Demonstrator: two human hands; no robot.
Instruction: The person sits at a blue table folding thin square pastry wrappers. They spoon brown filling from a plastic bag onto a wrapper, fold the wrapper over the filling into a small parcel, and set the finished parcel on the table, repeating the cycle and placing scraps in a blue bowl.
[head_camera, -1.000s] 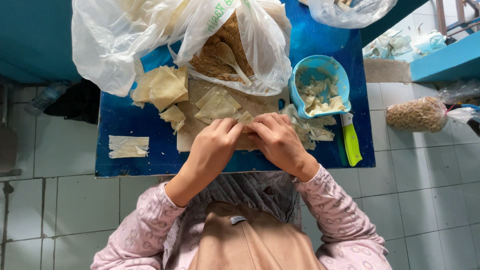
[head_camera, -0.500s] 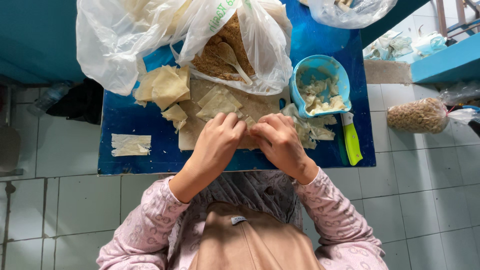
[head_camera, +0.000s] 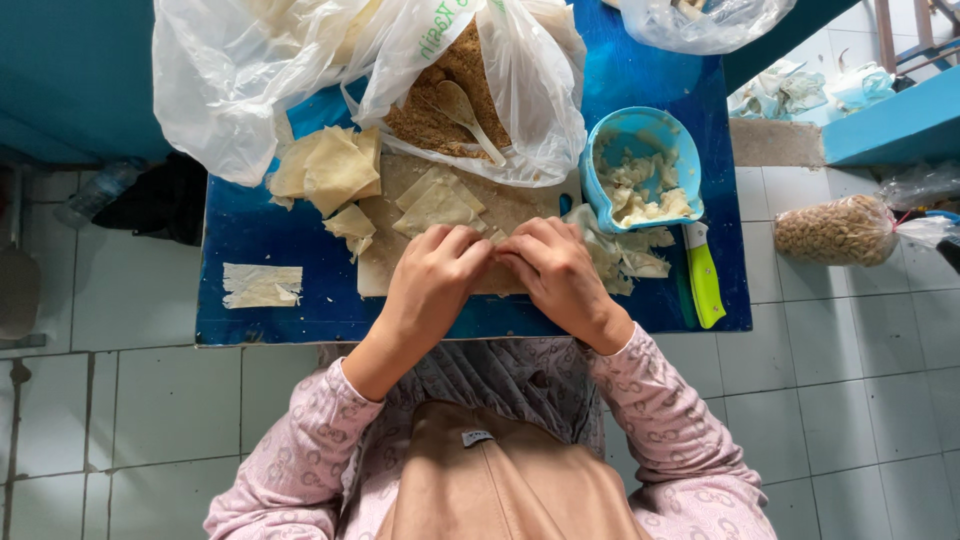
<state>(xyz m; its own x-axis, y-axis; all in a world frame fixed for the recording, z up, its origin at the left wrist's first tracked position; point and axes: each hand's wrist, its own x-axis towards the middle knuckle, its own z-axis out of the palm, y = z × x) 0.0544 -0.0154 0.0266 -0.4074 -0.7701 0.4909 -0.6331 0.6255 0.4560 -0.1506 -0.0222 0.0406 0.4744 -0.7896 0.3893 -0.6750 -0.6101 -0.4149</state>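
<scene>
Fingers (head_camera: 470, 250) of both hands curl inward and meet at mid-frame, pinching a pale wrapper (head_camera: 497, 238) that they almost hide. Left hand (head_camera: 432, 275) and right hand (head_camera: 556, 272) touch, wrists angled in from the lower frame, over the cutting board (head_camera: 385, 262) on the blue worktop (head_camera: 260, 330). Loose wrappers (head_camera: 436, 205) lie just above; a blue bowl (head_camera: 640, 135) and green-handled knife (head_camera: 704, 283) crowd the right, with open worktop at left.

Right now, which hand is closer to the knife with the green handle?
The right hand. It rests on the cutting board, a short way left of the knife, while the left hand lies farther left, beyond the right one.
</scene>
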